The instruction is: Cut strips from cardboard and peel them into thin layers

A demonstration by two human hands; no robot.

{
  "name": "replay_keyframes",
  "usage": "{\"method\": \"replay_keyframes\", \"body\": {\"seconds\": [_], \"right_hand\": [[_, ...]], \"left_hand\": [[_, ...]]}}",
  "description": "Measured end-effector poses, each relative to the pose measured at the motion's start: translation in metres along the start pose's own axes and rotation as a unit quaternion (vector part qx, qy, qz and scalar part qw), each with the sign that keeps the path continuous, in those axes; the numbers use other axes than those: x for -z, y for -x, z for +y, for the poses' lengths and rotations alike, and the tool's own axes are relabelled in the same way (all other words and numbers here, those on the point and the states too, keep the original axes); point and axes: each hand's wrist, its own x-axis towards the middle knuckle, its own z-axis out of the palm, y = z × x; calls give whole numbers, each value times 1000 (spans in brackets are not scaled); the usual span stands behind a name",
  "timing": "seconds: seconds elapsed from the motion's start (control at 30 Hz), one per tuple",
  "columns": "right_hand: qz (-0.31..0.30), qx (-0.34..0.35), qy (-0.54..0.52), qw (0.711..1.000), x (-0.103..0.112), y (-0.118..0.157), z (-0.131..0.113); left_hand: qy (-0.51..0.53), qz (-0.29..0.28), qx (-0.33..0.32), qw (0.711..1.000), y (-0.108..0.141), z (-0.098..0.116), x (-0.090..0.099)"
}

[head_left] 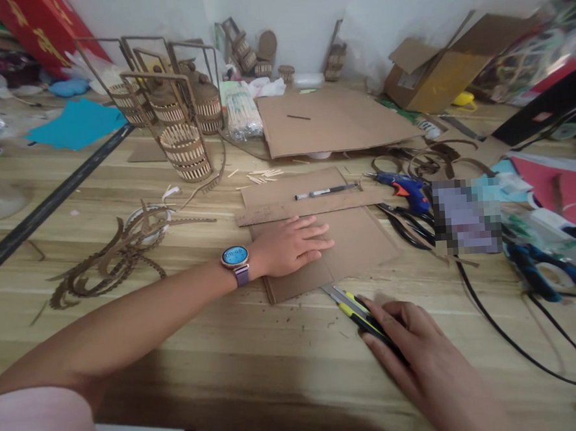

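Observation:
My left hand [290,246], with a watch [234,258] on its wrist, lies flat with fingers stretched out on a piece of brown cardboard [357,237]. In my right hand [413,344] is a yellow and black utility knife [365,318], its blade out. The blade's tip is at the cardboard's near edge; I cannot tell whether it is cutting in. Just beyond my left hand a cardboard strip [311,205] lies across the sheet, and a pen [328,191] rests behind it.
Curled cardboard strips [110,259] lie to the left, and small lantern-like baskets [185,150] stand at the back left. A glue gun [403,189], black-handled scissors [406,224] and a black cable [500,332] are on the right. A large cardboard sheet [335,121] lies behind.

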Motion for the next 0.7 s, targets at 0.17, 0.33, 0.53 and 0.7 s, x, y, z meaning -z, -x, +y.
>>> {"method": "replay_keyframes", "body": {"seconds": [0.17,0.33,0.53,0.7], "right_hand": [[-12,22,-18,1000,-5,-3,-5],[-17,55,-22,998,-8,-9,-8],[-58,76,-38,995,-10,-14,-2],[-81,111,-56,989,-10,-19,10]], "left_hand": [[-2,5,-2,1000,0,-1,0],[-9,1,0,1000,-1,1,1],[-4,-7,8,1000,-1,2,4],[-10,0,7,1000,-2,1,2]]}}
